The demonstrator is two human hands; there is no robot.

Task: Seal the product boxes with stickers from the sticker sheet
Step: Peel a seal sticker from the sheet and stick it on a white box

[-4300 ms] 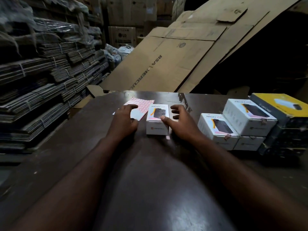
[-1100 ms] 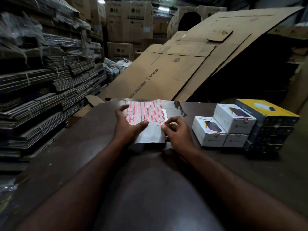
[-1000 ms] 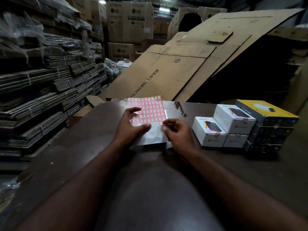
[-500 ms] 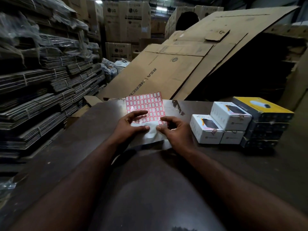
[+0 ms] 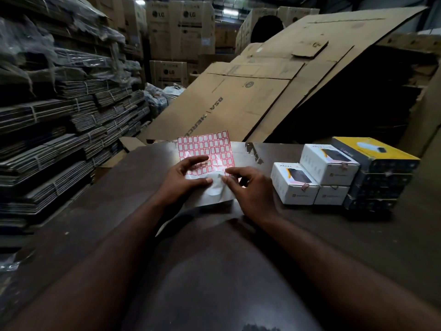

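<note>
Sticker sheet (image 5: 204,149), a grid of small white labels with red borders, is held between my 2 hands over the far middle of a dark brown table (image 5: 114,211). Its top edge tilts up and away from me. Its lower part is bare, shiny white backing with no labels.

My left hand (image 5: 182,179) grips the sheet at its left side, with the thumb pressed on the bare backing and the fingers lying across the lowest label rows. My right hand (image 5: 250,188) has its thumb and forefinger pinched together at the sheet's lowest labels, near the right edge; its other fingers are curled. I cannot tell whether a label has come free.

To my right, well apart from the sheet, sit 3 white product boxes (image 5: 294,183): 2 on the table side by side, and 1 resting on top toward the back. A small pinkish tab shows on the front edge of the nearest box and of the top one. Touching them on the right is a stack of dark boxes (image 5: 379,181), topped by a yellow-lidded box (image 5: 374,152).

Beyond the table lean large flattened cardboard sheets (image 5: 238,103). On my left rise tied bundles of flat cartons (image 5: 59,130). Tall brown cartons marked LG (image 5: 167,27) stand at the back.
</note>
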